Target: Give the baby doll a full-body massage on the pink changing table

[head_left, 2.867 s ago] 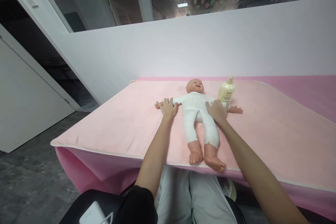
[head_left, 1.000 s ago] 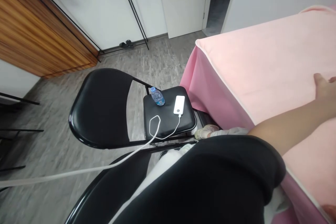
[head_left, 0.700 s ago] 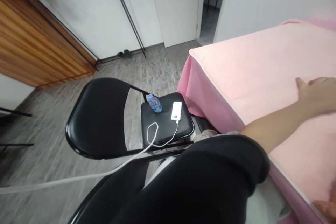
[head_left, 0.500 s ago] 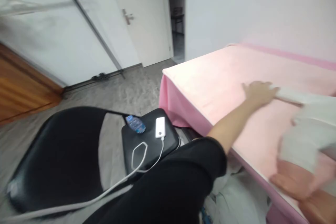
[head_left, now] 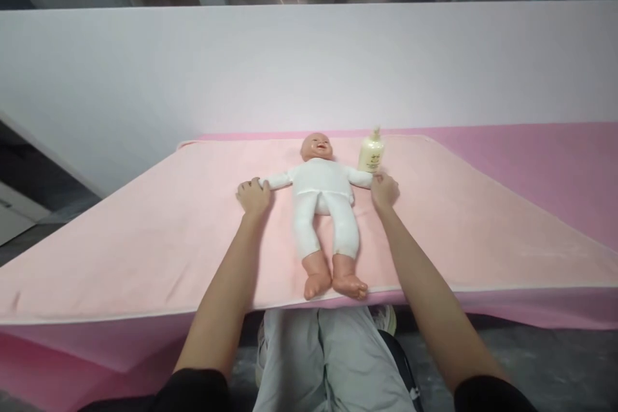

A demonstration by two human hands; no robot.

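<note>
A baby doll [head_left: 322, 196] in a white suit lies on its back on the pink towel [head_left: 145, 238], head away from me, arms stretched out sideways. My left hand [head_left: 253, 196] is closed over the doll's hand at the end of its outstretched arm. My right hand [head_left: 383, 189] is closed over the doll's other hand. A cream lotion bottle [head_left: 371, 151] stands upright just beyond my right hand, beside the doll's head.
The towel covers a table with a darker pink cloth [head_left: 541, 161] that runs on to the right. A pale wall [head_left: 309, 64] stands right behind the table. My knees in light trousers [head_left: 333, 360] are under the front edge.
The camera swung from a black chair with a bottle and power bank on the left back to the table. Both hands have slid outward from the doll's upper arms to its hands.
</note>
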